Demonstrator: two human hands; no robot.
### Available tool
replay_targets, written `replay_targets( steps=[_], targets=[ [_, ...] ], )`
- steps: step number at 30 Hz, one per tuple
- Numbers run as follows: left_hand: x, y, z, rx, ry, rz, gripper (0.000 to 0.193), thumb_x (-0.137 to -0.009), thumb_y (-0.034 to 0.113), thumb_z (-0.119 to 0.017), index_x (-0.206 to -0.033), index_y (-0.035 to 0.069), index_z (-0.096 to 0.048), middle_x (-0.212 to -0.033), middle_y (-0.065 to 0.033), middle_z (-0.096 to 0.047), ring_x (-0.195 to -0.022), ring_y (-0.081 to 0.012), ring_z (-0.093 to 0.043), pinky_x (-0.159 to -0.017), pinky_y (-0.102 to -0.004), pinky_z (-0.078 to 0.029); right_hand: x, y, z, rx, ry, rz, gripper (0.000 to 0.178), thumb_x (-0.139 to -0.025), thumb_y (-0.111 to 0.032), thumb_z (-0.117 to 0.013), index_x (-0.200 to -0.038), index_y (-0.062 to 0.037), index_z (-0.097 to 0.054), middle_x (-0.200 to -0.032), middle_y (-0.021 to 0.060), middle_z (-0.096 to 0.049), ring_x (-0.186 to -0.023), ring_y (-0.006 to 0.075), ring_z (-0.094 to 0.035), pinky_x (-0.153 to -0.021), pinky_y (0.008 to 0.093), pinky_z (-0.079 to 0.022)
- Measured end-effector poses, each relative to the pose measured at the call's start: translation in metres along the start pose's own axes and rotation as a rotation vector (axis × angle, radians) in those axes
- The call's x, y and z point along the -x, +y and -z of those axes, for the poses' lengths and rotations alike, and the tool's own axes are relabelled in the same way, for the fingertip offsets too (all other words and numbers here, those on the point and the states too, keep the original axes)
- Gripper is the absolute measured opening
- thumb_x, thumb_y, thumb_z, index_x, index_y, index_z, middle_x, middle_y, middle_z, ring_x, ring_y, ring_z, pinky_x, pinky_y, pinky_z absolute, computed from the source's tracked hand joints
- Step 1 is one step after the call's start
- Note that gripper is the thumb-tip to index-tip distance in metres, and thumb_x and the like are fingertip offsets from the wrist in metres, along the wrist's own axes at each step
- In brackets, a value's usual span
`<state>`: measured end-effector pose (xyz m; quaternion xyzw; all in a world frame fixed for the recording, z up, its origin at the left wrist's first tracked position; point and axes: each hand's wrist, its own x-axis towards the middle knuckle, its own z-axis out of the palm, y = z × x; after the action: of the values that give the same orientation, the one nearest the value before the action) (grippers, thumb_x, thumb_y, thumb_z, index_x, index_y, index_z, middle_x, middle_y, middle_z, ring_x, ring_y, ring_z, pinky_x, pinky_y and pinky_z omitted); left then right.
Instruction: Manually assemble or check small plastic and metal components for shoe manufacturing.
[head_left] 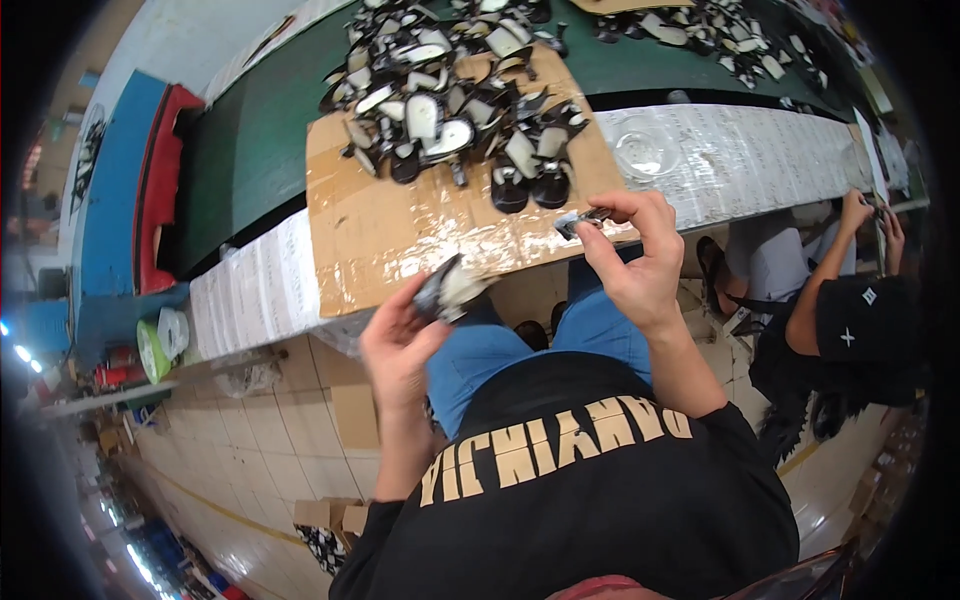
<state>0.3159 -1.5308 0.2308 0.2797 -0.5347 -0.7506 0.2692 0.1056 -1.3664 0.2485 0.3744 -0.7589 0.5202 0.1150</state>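
In my left hand (pixel 395 345) is a small black shoe (pixel 428 296) with a cream inside, held by thumb and fingers just off the near edge of the cardboard sheet; motion blurs it. My right hand (pixel 640 255) pinches a small dark piece with a pale bluish patch (pixel 570 226) between thumb and fingers, over the sheet's right edge. Its exact kind is too small to tell. Two black shoes (pixel 531 190) stand side by side just beyond it. A heap of black shoes with cream insoles (pixel 423 117) covers the far part of the cardboard sheet (pixel 365 240).
Beyond the sheet runs a green belt (pixel 240 135), with more shoes (pixel 740 45) at the far right. A clear round dish (pixel 645 148) lies on the white ledge. At the right another person (pixel 840 310) works with their hands. An open carton (pixel 325 520) stands on the floor.
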Motion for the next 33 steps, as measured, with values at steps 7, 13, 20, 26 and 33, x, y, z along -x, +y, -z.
replay_targets(
  steps=[7,13,20,26,33],
  targets=[
    [0.044,-0.011,0.143,-0.576,0.272,0.084,0.050,-0.078,-0.009,-0.070,-0.127,-0.007,-0.058,-0.115,-0.0152,-0.066,-0.098,-0.0164,-0.065,-0.087,-0.0283,-0.052,-0.008,0.034,0.023,-0.116,0.126,-0.149,0.025,-0.078,-0.004,-0.075,-0.102,-0.0040,-0.067,-0.087,0.0030,-0.060,-0.081,0.0137,-0.054,-0.076,0.0278,-0.046],
    [0.025,-0.016,0.113,-0.922,0.290,-0.079,0.040,-0.081,-0.003,-0.073,-0.121,-0.006,-0.063,-0.105,-0.0143,-0.070,-0.089,-0.0135,-0.066,-0.078,-0.0247,-0.053,-0.032,0.051,0.037,-0.019,0.251,-0.109,0.025,-0.077,-0.005,-0.076,-0.101,-0.0060,-0.069,-0.086,0.0032,-0.065,-0.081,0.0152,-0.056,-0.077,0.0293,-0.046],
    [-0.070,-0.036,-0.024,-0.483,-0.084,-0.243,0.040,-0.086,0.005,-0.072,-0.125,-0.002,-0.063,-0.107,-0.0066,-0.068,-0.082,-0.0069,-0.059,-0.070,-0.0222,-0.049,-0.058,0.109,0.050,0.068,0.314,-0.054,0.024,-0.067,-0.015,-0.082,-0.088,-0.0097,-0.073,-0.076,0.0058,-0.071,-0.073,0.0230,-0.064,-0.069,0.0362,-0.049],
    [-0.126,-0.079,-0.060,-0.871,-0.043,-0.471,0.051,-0.078,0.020,-0.081,-0.118,-0.005,-0.064,-0.103,-0.0066,-0.062,-0.070,-0.0106,-0.054,-0.063,-0.0248,-0.047,-0.045,0.095,0.052,0.148,0.313,-0.076,0.020,-0.073,-0.022,-0.074,-0.092,-0.0154,-0.073,-0.076,-0.0030,-0.070,-0.077,0.0204,-0.061,-0.076,0.0370,-0.043],
    [-0.132,-0.080,-0.050,-0.722,0.016,-0.525,0.022,-0.078,0.009,-0.075,-0.093,-0.004,-0.065,-0.110,-0.0118,-0.058,-0.092,-0.0203,-0.060,-0.078,-0.0296,-0.050,-0.055,0.111,0.073,0.246,0.186,-0.070,0.029,-0.069,-0.009,-0.080,-0.097,-0.0080,-0.075,-0.084,0.0056,-0.073,-0.083,0.0197,-0.064,-0.076,0.0317,-0.051]
  ],
)
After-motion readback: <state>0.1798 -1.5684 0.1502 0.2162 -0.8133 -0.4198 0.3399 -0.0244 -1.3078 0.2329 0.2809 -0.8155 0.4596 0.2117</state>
